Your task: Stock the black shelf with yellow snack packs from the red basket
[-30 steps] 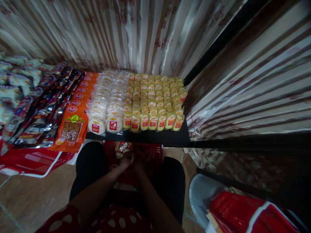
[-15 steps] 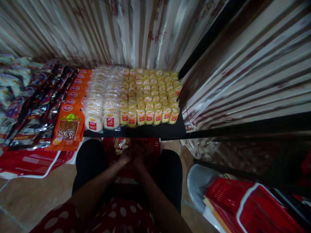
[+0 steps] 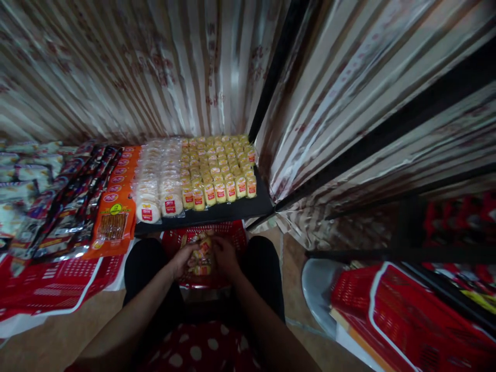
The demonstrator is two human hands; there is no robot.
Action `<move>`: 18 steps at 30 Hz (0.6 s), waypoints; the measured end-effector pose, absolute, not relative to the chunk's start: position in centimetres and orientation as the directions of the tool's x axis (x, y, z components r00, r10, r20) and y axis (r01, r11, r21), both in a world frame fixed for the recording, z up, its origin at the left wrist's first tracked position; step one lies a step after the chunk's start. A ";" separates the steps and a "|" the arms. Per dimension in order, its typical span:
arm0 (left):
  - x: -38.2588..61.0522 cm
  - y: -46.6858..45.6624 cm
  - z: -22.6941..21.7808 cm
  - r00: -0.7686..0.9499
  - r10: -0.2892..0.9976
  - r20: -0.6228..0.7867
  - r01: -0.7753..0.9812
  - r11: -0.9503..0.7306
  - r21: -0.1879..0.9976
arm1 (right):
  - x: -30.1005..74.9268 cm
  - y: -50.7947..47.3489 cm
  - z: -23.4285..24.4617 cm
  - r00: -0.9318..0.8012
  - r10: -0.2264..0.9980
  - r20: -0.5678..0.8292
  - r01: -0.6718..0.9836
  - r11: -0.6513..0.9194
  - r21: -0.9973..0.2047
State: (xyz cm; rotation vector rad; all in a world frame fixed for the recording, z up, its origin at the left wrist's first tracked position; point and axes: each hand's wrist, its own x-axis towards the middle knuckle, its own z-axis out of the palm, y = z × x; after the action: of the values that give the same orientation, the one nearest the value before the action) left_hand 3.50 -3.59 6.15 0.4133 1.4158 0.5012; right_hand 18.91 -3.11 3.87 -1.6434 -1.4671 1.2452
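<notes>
My left hand (image 3: 181, 260) and my right hand (image 3: 225, 256) are together over a red basket (image 3: 232, 233) that rests between my knees. Both hands are closed round a bunch of small yellow snack packets (image 3: 200, 255). Just beyond the basket a black shelf (image 3: 228, 211) carries rows of the same yellow packets (image 3: 217, 168) on the right and round white cakes in clear wrap (image 3: 159, 178) on the left.
Orange snack bags (image 3: 114, 206) and dark foil bags (image 3: 65, 206) lie left of the shelf. Flattened red baskets (image 3: 46, 274) sit on the floor at left, more red baskets (image 3: 391, 315) and a grey stool (image 3: 315, 289) at right. Striped curtains hang behind.
The view has swung right and pulled back. My hands have lifted a cluster of yellow packets out of the basket, and it now shows clearly between them.
</notes>
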 end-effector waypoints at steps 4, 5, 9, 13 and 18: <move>3.8 -3.7 8.7 0.094 0.630 -0.771 -0.078 0.777 0.625 | 19.9 -4.0 5.0 -0.127 0.992 -0.010 0.581 0.066 -0.811; 3.9 -3.7 9.4 0.100 0.641 -0.761 -0.049 0.767 0.640 | 20.2 -4.2 5.2 -0.165 0.985 0.042 0.611 0.136 -0.780; 4.3 -3.0 12.1 0.161 0.668 -0.726 0.140 0.713 0.687 | 21.3 -4.7 6.3 -0.313 0.934 0.172 0.643 0.342 -0.685; 4.8 -1.2 14.9 0.312 0.702 -0.641 0.305 0.565 0.767 | 22.4 -4.4 8.0 -0.342 0.906 0.251 0.640 0.420 -0.644; 6.4 1.9 18.0 0.375 0.772 -0.513 0.347 0.396 0.850 | 23.9 -2.9 10.6 -0.203 0.913 0.353 0.675 0.392 -0.626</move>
State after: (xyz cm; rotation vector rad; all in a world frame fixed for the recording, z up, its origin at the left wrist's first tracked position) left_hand 6.42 1.86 18.04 1.1944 1.2167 0.3766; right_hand 23.86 -2.90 10.58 -1.3580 -1.9594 0.4404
